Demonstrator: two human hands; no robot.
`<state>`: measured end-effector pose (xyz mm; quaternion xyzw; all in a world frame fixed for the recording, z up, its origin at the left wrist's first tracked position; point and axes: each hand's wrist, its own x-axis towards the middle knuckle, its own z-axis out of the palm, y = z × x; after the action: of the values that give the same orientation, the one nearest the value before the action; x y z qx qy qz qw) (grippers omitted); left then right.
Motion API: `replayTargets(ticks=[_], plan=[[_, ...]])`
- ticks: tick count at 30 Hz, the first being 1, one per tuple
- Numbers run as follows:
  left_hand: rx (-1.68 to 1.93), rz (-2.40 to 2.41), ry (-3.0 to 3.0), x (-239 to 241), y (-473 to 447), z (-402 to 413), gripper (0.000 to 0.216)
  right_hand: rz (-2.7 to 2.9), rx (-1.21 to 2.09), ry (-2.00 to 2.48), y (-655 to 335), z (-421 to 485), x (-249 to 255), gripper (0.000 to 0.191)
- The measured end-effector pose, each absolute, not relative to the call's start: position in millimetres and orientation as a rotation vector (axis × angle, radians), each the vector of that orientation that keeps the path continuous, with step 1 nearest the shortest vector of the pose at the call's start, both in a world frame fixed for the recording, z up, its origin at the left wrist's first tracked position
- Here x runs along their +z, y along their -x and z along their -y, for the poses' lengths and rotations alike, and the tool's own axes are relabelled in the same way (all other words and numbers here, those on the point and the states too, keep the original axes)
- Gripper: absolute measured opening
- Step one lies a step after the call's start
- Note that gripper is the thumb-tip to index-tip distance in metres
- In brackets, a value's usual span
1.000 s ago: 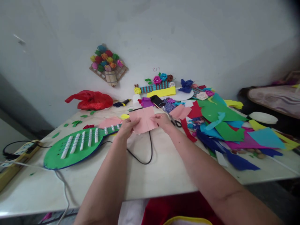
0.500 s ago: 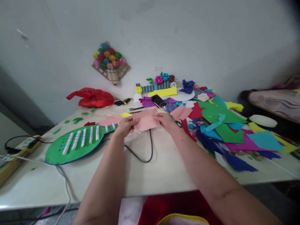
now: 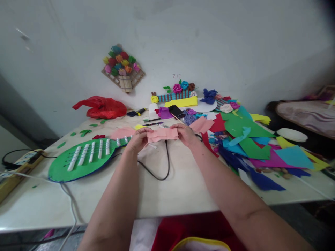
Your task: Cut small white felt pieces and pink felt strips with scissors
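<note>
- Two bare hands, the left hand and the right hand, are pinched onto opposite ends of one folded strip of pink crepe paper, held just above the pale tabletop.
- One black cable loops on the tabletop directly below the pink strip, not touching it.
- One green cardboard guitar shape with white paper bars lies left of the pink strip; its neck reaches close to the left hand.
- One loose sheet of pink paper rests just right of the pink strip, beyond the right hand.
- One heap of cut coloured paper sheets, green, blue, magenta and red, spreads further right of the pink strip.
- One red plastic bag sits well behind and left of the pink strip, against the wall.
- One wall-hung basket of paper roses hangs above and behind the pink strip.
- Risk, as judged: the thin paper may tear if the two hands pull apart too hard; folds may slip open if either pinch loosens; a dropped strip could land on the cable.
</note>
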<state>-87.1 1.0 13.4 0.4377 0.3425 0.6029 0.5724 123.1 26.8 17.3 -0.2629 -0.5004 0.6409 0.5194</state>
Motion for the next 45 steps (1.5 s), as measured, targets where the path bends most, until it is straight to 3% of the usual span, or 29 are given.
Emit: replayTargets(ticks=[27, 35, 42, 45], plan=[[1.322, -0.867, -1.106, 17, 94, -1, 0.017, 1.316, 1.486, 0.638, -127, -37, 10, 0.013], [1.35, -0.925, -1.197, 18, 92, -3, 0.013, 1.402, 1.404, 0.614, -129, -36, 12, 0.024], [1.231, -0.952, -1.349, 14, 94, -4, 0.049, 1.513, 1.112, 0.784, -126, -35, 14, 0.022], [1.254, -0.956, -1.4, 13, 94, -6, 0.053, 1.535, 1.069, 0.838, -126, -37, 12, 0.029]])
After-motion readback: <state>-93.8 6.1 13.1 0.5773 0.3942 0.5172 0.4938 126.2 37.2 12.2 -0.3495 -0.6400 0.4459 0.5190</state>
